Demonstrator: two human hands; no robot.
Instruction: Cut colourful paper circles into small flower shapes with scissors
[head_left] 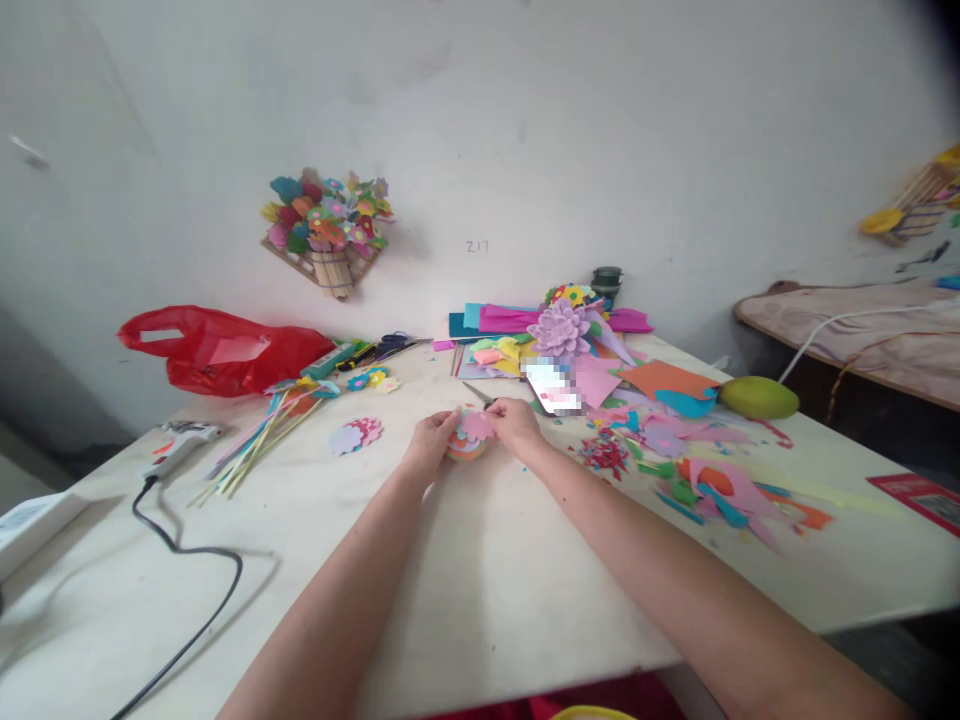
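Note:
Near the middle of the table, my left hand and my right hand are closed on opposite edges of a pink scalloped flower cutout. A round orange and pale piece shows just below it, close to my left fingers; I cannot make out what it is. Scissors lie right behind my right hand, their handles partly hidden. To the left rests a small group of lilac and red flower cutouts. A phone lies behind and to the right of my right hand.
A glue gun with a trailing black cord, thin sticks and a red plastic bag occupy the left side. Colourful scraps, red bits, orange sheet and a green mango-like fruit lie right.

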